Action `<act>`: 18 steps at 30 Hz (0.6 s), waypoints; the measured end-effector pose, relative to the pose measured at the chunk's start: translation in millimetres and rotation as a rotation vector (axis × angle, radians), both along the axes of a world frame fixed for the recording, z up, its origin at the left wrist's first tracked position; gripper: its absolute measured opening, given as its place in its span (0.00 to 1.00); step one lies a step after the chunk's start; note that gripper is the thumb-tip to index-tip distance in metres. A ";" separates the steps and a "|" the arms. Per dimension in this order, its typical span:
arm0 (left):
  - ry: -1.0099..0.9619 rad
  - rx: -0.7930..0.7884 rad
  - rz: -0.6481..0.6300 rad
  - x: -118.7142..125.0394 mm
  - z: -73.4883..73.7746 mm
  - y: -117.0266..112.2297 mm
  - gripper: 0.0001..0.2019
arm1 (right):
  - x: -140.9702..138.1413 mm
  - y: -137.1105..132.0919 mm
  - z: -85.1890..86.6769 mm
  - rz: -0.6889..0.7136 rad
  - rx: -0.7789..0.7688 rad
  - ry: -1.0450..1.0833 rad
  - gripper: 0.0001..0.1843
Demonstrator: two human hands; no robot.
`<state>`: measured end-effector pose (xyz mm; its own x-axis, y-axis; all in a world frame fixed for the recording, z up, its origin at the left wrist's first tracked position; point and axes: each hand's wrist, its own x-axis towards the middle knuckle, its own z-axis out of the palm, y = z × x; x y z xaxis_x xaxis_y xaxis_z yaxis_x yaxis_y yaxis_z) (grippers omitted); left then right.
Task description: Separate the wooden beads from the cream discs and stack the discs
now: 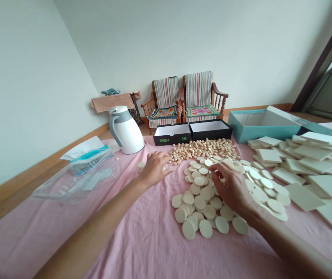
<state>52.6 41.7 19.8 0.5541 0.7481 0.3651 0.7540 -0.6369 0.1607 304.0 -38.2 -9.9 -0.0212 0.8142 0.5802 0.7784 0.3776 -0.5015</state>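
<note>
A clear, hard plastic tub [76,179] sits at the far left on the pink cloth [142,236], which is soft and lightly creased. Behind the tub lies a thin see-through bag [85,152] with a blue zip strip. Next comes a smooth white jug [127,131] with a grey handle and lid.

The left hand [154,169] lies palm down on the cloth with its fingers apart and holding nothing. Its fingertips are at the near edge of a heap of small tan beads [203,148], which are rounded and look like wood. A single pale disc lies just beside its wrist.

Behind the beads stand two open black cardboard boxes [172,135] with white insides. The left one bears a green logo too small to read.

In front of the beads spreads a loose, overlapping pile of flat, round, matte cream discs [201,203]. The right hand [233,188] rests on this pile, thumb and forefinger pinched together on the edge of one disc.

To the right are an open teal box [259,124] and stacks of flat cream square tiles [314,170]. Two wooden chairs [183,99] with striped covers stand against the far wall.
</note>
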 end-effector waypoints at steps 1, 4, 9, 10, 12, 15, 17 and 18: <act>-0.045 -0.052 -0.098 8.5 0.3 -4.5 0.13 | 1.1 0.5 0.7 -0.014 0.019 0.004 0.07; -0.106 -0.182 -0.376 35.2 -1.3 -17.4 0.13 | 3.2 1.0 2.4 -0.039 0.053 -0.005 0.07; -0.083 -0.226 -0.546 61.3 -7.5 -26.3 0.11 | 2.7 0.2 2.0 -0.034 0.058 -0.012 0.08; -0.078 -0.235 -0.548 63.1 -8.0 -27.0 0.11 | 2.3 0.1 1.7 -0.030 0.059 -0.011 0.08; -0.078 -0.244 -0.542 64.5 -7.6 -29.1 0.11 | 1.6 0.1 1.3 -0.018 0.055 -0.005 0.08; -0.101 -0.229 -0.516 62.1 -3.8 -33.6 0.13 | 1.0 0.0 1.3 0.006 0.038 -0.001 0.08; -0.153 -0.207 -0.446 56.3 -0.3 -34.5 0.14 | 1.0 -0.2 1.8 0.012 0.029 0.001 0.08; -0.188 -0.203 -0.391 51.7 1.5 -33.3 0.14 | 0.9 -0.3 2.2 0.012 0.025 0.001 0.08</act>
<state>104.3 8.4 21.3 0.7464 0.5635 0.3542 0.4100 -0.8085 0.4222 304.9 -38.4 -7.8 -0.0305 0.7990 0.6006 0.7733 0.3996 -0.4923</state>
